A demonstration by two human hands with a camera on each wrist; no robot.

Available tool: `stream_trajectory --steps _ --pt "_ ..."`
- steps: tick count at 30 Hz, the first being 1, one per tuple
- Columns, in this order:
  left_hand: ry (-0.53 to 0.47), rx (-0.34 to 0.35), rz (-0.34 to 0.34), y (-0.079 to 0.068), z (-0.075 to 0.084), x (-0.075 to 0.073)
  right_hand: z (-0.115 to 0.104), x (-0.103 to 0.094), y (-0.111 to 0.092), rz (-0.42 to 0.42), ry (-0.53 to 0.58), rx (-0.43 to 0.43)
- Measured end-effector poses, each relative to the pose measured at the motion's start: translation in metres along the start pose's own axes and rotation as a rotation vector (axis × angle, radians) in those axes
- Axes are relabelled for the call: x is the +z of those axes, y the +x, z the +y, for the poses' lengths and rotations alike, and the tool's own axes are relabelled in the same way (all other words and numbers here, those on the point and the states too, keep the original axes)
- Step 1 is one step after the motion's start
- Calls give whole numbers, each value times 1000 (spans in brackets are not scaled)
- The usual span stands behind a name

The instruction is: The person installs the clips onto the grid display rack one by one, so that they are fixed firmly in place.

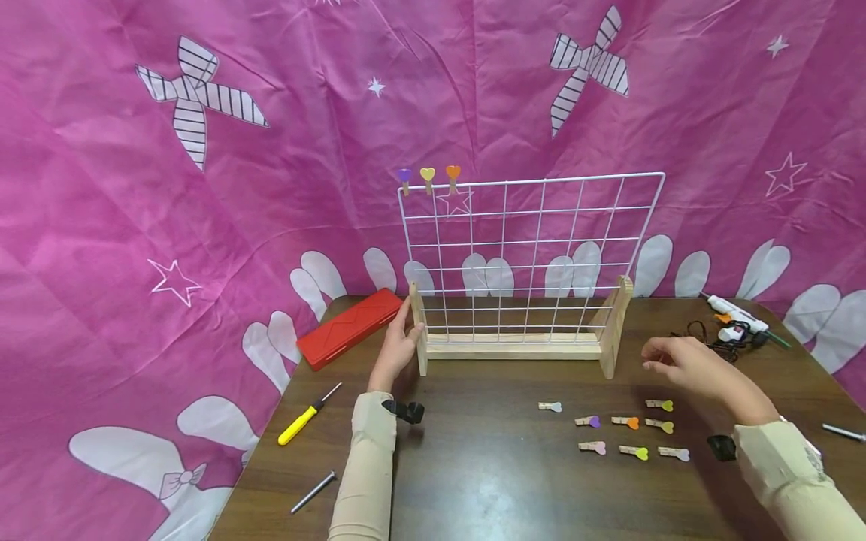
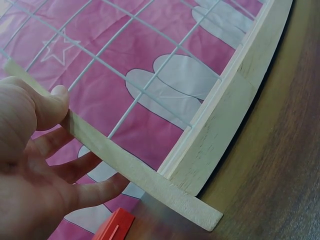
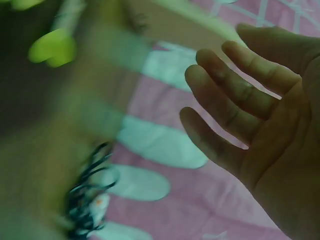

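A white wire grid rack (image 1: 524,255) stands upright in a wooden base (image 1: 514,351). My left hand (image 1: 395,349) holds its left wooden side post (image 2: 115,155), thumb on the near edge and fingers round the outer side. Clipped along the grid's top left are a purple heart clothespin (image 1: 404,177), a yellow one (image 1: 428,176) and an orange one (image 1: 453,174). My right hand (image 1: 697,372) hovers over the table right of the rack, its fingers loosely bent and holding nothing in the right wrist view. Several small heart clothespins (image 1: 625,423) lie below and left of it.
Left of the rack lies a red case (image 1: 350,328). Nearer are a yellow-handled screwdriver (image 1: 301,424) and a metal bolt (image 1: 313,493). A glue gun (image 1: 737,315) with a coiled dark cord sits at the back right, and a metal rod (image 1: 843,432) at the right edge.
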State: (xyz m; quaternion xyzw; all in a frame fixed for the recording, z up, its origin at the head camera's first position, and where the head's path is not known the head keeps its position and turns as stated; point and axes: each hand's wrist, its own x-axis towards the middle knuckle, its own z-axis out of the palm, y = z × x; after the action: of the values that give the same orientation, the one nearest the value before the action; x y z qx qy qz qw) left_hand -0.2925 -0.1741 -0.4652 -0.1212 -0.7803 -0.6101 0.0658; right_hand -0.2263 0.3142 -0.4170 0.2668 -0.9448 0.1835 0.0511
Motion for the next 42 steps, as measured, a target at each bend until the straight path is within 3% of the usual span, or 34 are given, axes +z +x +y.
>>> stream_trajectory --steps 4,8,15,21,24,32,42 --pt "16 7 6 -1 -1 0 16 10 -18 -147 48 84" --pt "3 11 -4 -3 3 -1 25 15 -30 -215 64 147" --pt "10 35 -30 -9 29 -3 34 21 -36 -234 64 167" --pt "17 8 -33 -10 32 -3 40 35 -42 -242 73 155" --pt "15 4 -29 -11 30 -2 41 40 -44 -234 70 134" --pt "27 -11 8 -2 -3 1 40 45 -45 -219 42 145" --pt "7 18 -30 -12 31 -1 41 40 -39 -201 71 166"
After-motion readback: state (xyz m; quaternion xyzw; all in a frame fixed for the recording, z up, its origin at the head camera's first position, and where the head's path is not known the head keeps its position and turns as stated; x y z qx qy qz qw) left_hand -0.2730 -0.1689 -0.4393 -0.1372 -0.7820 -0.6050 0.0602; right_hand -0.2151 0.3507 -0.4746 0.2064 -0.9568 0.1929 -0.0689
